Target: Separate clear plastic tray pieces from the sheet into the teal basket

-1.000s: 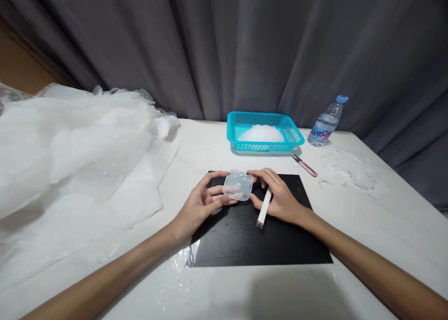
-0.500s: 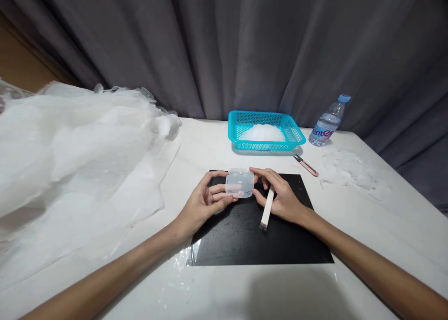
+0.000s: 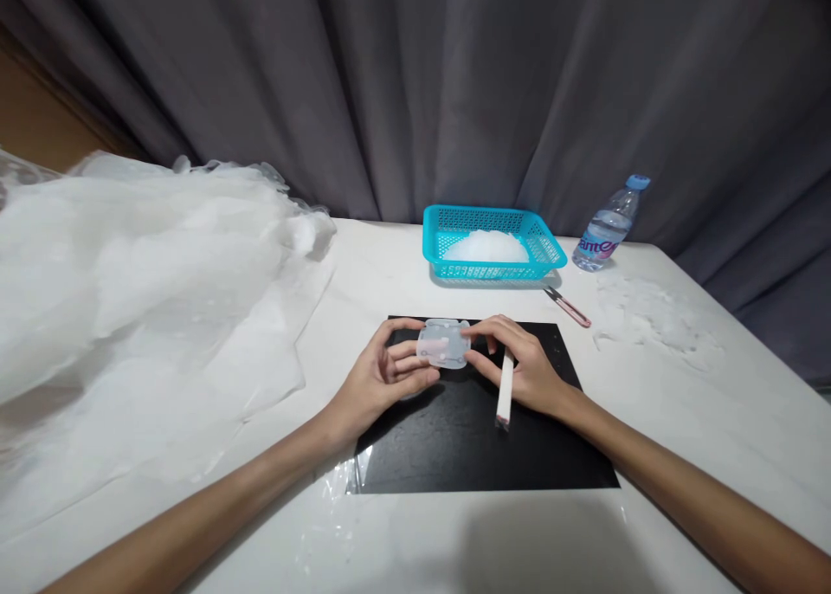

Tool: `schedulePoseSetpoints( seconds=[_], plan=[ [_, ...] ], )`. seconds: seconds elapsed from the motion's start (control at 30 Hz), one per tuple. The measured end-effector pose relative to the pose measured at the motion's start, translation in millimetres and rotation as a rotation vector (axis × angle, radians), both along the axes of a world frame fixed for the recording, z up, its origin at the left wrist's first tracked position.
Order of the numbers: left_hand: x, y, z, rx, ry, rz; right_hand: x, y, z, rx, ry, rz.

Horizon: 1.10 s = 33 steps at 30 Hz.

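Note:
A small translucent rounded-square plastic piece [image 3: 441, 345], with little marks or holes near its edges, is held up above a black mat [image 3: 480, 455]. My left hand [image 3: 393, 364] grips it by its left side, fingers behind it and thumb at the lower edge. The fingertips of my right hand [image 3: 519, 360] pinch its right edge. Tucked in the right palm as well is a slim white stick [image 3: 505, 395], its dark-tipped end pointing down toward me; whether it is a blade or a handle I cannot tell.
A heap of white translucent sheets [image 3: 162, 282] covers the table's left side. Behind the mat stands a turquoise basket [image 3: 493, 271] with white pieces [image 3: 486, 246] inside. Thread snips [image 3: 568, 306], a water bottle [image 3: 607, 230] and clear scraps [image 3: 649, 317] lie or stand to the right.
The plastic piece has tipped and shifted slightly. My right fingertips have moved a little over its right edge, and the white stick has swung to a steeper angle, its end moving right.

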<state>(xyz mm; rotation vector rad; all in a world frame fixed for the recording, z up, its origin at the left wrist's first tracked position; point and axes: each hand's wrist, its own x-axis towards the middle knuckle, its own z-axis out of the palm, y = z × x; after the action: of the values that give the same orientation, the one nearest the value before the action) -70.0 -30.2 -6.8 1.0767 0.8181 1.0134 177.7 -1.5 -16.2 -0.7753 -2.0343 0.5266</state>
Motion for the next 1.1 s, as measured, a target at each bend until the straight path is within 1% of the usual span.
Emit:
schedulePoseSetpoints(
  seconds=[0.13,0.33,0.63,0.9,1.1],
  plan=[
    [0,-1,-0.5,0.005,0.019,0.003,-1,1,-4.0,0.003,0.021,-0.024],
    [2,-3,3.7,0.039,0.081,0.011,1,2,-11.5,-0.052,0.045,0.011],
    [1,-2,0.3,0.093,0.108,0.004,2,1,-4.0,-0.042,-0.046,0.049],
    [2,-5,0.6,0.136,0.131,-0.044,3,4,-8.3,-0.052,-0.105,0.103],
    [3,-6,2.1,0.137,0.163,-0.044,4,2,-6.0,-0.042,-0.117,0.121]
  ],
)
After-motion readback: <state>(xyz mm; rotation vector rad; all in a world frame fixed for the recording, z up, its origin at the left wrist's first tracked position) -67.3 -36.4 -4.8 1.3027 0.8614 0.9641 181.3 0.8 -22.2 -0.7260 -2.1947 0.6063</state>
